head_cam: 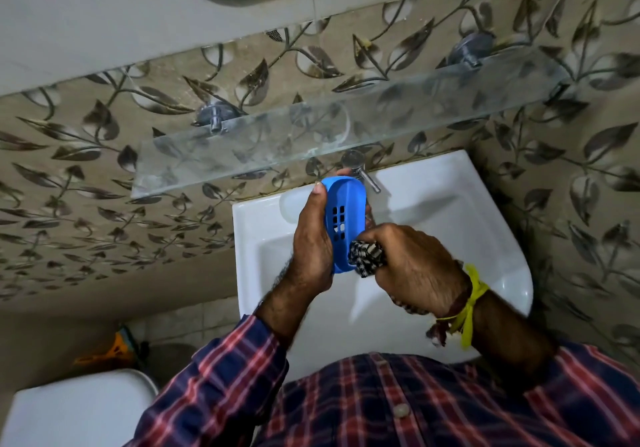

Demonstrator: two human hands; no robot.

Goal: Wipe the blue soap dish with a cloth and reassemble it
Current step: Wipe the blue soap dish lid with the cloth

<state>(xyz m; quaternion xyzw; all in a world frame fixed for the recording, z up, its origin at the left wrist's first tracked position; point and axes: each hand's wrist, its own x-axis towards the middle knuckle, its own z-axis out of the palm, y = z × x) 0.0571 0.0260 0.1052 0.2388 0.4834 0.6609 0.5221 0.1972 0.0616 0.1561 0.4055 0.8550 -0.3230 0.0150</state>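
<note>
Now the left hand [313,249] is gripping the blue soap dish [344,218] over the sink [450,211], its long axis pointing away from the person, while the right hand [412,266] is pinching the cloth [365,256] against its near end.

Plastic, cloth, porcelain, glass, metal

The dish [344,211] looks like smooth matt blue plastic (a grid of holes pierces it); the cloth [366,258] is a soft checked weave. The sink [450,204] is glossy white ceramic, the tap [363,173] shiny metal. The shelf [311,141] is clear glass, smeared and dusty, on chrome pegs. Wall tiles [86,169] have a leaf-printed, faintly glossy face.
</note>
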